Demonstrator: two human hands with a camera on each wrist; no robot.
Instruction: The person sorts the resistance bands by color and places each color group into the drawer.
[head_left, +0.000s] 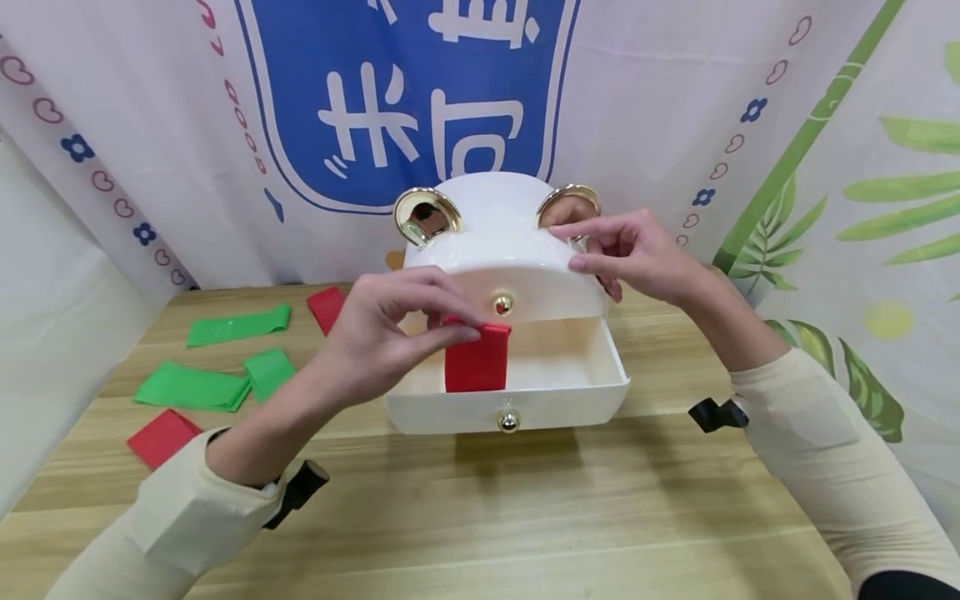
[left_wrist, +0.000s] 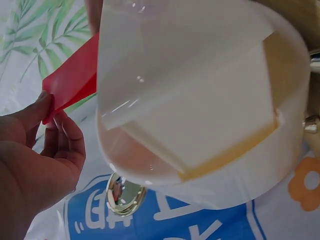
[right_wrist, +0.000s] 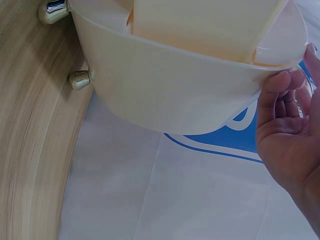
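Observation:
My left hand pinches a folded red strip by its top edge between thumb and fingertips. The strip hangs over the pulled-out lower drawer of a white bear-eared drawer box. In the left wrist view, the red strip shows as flat folded layers beside the box. My right hand touches the box's upper right side near the gold ear, its forefinger and thumb extended against the shell. In the right wrist view, the right hand has its fingertips at the box's rim.
On the table's left lie several folded green strips and two more red ones, one near the front and one farther back. A patterned curtain hangs behind the box. The wooden table extends in front.

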